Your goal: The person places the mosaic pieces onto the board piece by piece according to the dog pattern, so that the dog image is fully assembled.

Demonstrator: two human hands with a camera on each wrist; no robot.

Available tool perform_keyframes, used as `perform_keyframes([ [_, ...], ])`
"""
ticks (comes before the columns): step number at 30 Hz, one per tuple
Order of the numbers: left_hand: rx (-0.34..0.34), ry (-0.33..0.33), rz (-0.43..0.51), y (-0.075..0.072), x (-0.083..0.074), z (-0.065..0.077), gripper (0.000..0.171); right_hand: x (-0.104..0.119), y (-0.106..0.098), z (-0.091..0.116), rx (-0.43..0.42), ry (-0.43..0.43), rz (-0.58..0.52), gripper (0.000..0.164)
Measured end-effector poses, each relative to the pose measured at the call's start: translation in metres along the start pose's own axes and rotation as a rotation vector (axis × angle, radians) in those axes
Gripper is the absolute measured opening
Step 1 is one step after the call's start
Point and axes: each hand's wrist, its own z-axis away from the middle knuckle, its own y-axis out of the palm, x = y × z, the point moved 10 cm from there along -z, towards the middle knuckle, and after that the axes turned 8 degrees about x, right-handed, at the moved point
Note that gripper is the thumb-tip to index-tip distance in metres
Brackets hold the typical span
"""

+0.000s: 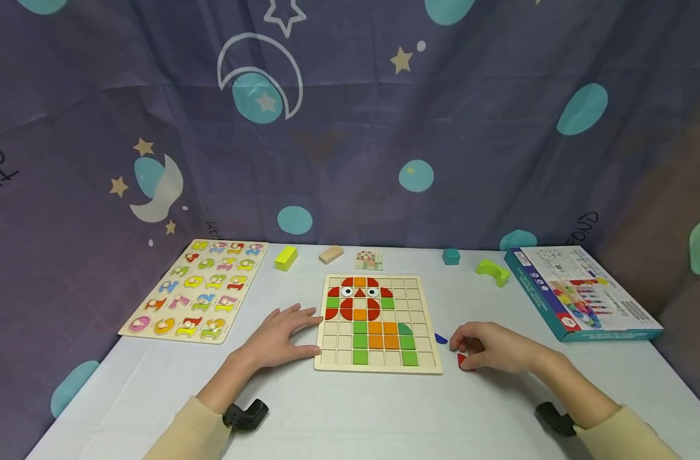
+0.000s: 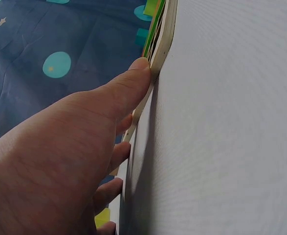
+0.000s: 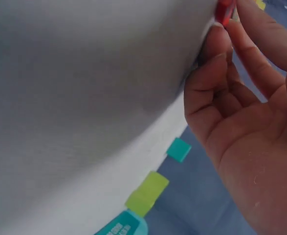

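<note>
A square wooden mosaic board (image 1: 338,359) with a grid lies mid-table, partly filled with red, orange and green pieces and two eye pieces. My left hand (image 1: 281,335) is spread along the board's left side, its thumb and fingertips at the edge. In the left wrist view, the thumb (image 2: 126,88) presses against the wooden rim. Right of the board, my right hand (image 1: 490,347) pinches a small red mosaic piece (image 1: 462,360) low over the table. The red piece (image 3: 225,11) is partly hidden by fingers in the right wrist view. A blue piece (image 1: 441,338) lies between that hand and the board.
A number puzzle board (image 1: 219,337) lies at left and a boxed set (image 1: 603,287) at right. Along the back are a yellow block (image 1: 286,258), a wooden block (image 1: 331,254), a pattern card (image 1: 369,260), a teal block (image 1: 451,257) and a green arch block (image 1: 492,272).
</note>
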Motion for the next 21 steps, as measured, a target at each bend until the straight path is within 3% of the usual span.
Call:
perform_keyframes([
  [7,0.002,0.001,-0.001,-0.001,-0.001,0.0,0.067,-0.001,0.004,0.003,-0.012,0.024,0.052,0.021],
  [12,-0.001,0.002,-0.006,-0.001,-0.001,0.001,0.067,0.007,0.003,0.001,-0.012,-0.027,0.038,0.017],
  [21,0.001,-0.001,0.002,-0.002,-0.002,0.001,0.066,0.027,-0.02,-0.03,-0.119,-0.075,-0.084,0.009],
])
